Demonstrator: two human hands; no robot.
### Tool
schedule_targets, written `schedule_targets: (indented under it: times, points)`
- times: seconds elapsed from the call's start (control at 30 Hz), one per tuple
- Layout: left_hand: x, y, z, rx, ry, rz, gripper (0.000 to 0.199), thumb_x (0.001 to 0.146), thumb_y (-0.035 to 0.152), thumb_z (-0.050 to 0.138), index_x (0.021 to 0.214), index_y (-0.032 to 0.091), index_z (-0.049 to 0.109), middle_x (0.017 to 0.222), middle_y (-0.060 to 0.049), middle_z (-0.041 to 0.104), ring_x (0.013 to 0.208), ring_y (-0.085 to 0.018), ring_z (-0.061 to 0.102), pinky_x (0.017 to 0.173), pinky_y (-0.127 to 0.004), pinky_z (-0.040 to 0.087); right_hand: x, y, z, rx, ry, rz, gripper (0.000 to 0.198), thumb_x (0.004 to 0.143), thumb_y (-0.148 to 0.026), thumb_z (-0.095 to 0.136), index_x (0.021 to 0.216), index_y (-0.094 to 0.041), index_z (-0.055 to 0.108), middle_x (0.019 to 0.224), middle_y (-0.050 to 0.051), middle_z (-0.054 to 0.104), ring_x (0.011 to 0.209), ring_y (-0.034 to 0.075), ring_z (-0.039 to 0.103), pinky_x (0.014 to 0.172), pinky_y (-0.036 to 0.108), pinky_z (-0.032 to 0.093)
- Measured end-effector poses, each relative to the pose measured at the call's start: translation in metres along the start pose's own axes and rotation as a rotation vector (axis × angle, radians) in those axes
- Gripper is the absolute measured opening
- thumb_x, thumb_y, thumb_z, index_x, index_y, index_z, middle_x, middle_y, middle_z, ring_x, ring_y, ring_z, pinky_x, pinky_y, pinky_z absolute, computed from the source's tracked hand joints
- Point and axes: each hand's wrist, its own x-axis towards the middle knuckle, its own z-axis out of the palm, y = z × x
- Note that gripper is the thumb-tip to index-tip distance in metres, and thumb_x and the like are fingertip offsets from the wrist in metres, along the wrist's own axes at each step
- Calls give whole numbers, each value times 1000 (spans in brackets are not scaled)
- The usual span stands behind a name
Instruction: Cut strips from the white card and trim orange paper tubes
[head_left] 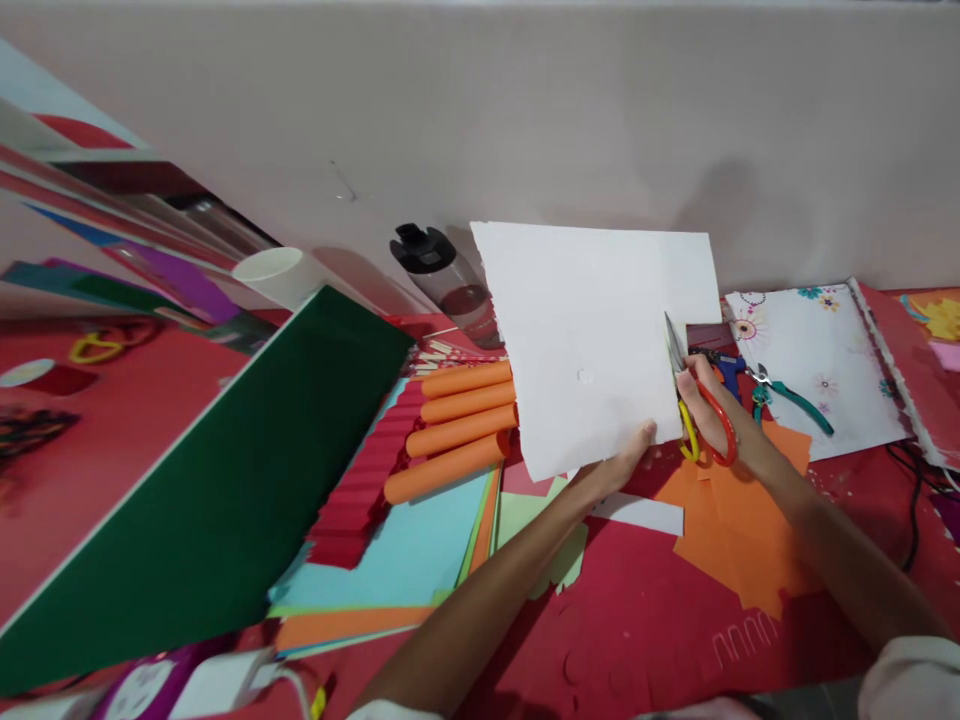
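A white sheet (pixel 585 340) is held up over the red table (pixel 600 640), far of the arms, its near edge pinched by the left hand (pixel 628 456), thumb on top. Scissors (pixel 673 345) are gripped in the right hand (pixel 703 395), blades pointing away along the sheet's right side, where a notch is seen. Cutting appears to be the step in hand — whether paper is caught between the blades cannot be told. For the next move, the sheet would need to be kept taut and the blades lined up with the edge. A white strip (pixel 641 512) is left lying nearer, beside orange paper (pixel 720 530); orange rolls (pixel 457 440) are lined up to the left.
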Motion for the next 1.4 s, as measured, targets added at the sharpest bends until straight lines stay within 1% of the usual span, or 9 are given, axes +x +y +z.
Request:
schedule_targets:
  times: [0.27, 0.43, 0.67, 0.77, 0.97, 1.07, 1.2, 1.33, 1.4]
  points:
    - [0, 0, 4, 0, 2, -18, 74, 88, 91, 40, 57, 26, 57, 65, -8, 68, 71, -25, 66, 91, -42, 55, -1, -5, 4, -97, 56, 1, 51, 107, -70, 37, 129, -25, 49, 55, -4, 59, 50, 24, 64, 51, 31, 46]
    - [-6, 10, 2, 18, 28, 50, 69, 93, 84, 43, 60, 26, 59, 72, -7, 72, 79, -25, 69, 102, -42, 51, -2, 1, 11, -138, 127, -39, 47, 107, -66, 38, 129, -26, 49, 70, 2, 65, 60, 27, 65, 57, 35, 46]
    - [-12, 22, 2, 17, 31, 56, 68, 94, 83, 43, 59, 26, 59, 71, -8, 72, 77, -26, 69, 100, -43, 53, -1, 7, 16, -194, 211, -83, 48, 106, -65, 39, 126, -23, 49, 96, 12, 72, 88, 36, 71, 75, 44, 51]
    - [-13, 24, 3, 27, 33, 85, 68, 95, 80, 43, 58, 26, 59, 69, -7, 70, 78, -25, 68, 101, -43, 52, 0, 6, 15, -199, 211, -98, 48, 106, -64, 39, 127, -22, 49, 93, 11, 72, 84, 35, 71, 74, 43, 51]
    - [-15, 26, 6, 1, 106, 92, 66, 94, 79, 46, 58, 25, 58, 67, -6, 67, 74, -24, 66, 95, -42, 53, 0, 4, 7, -83, 52, -100, 53, 109, -64, 38, 138, -20, 43, 58, -4, 56, 52, 23, 61, 56, 33, 47]
    - [-14, 27, 2, -65, 179, 74, 65, 95, 77, 47, 62, 25, 63, 65, -5, 67, 71, -24, 66, 93, -41, 53, -3, 0, 6, 5, -34, -118, 58, 107, -68, 42, 142, -22, 39, 59, -7, 56, 48, 19, 59, 50, 29, 47]
    - [-6, 24, -14, -211, 381, 59, 60, 89, 77, 58, 63, 24, 66, 65, -4, 68, 70, -23, 67, 89, -39, 54, -12, -9, 2, 82, -205, -67, 55, 104, -69, 50, 140, -27, 44, 65, -6, 59, 47, 15, 55, 43, 25, 45]
    - [3, 22, -37, -479, 388, 62, 50, 76, 70, 76, 69, 22, 67, 65, -2, 67, 61, -21, 64, 72, -36, 56, -12, -5, -31, 287, -424, 3, 59, 100, -78, 49, 127, -26, 57, 64, -6, 52, 44, 11, 44, 38, 22, 35]
    - [5, 23, -49, -576, 393, 83, 47, 69, 65, 82, 71, 20, 67, 65, -2, 67, 60, -21, 66, 70, -37, 57, -10, 3, -55, 327, -486, -49, 66, 94, -82, 57, 124, -23, 62, 58, -6, 50, 41, 11, 39, 37, 24, 32]
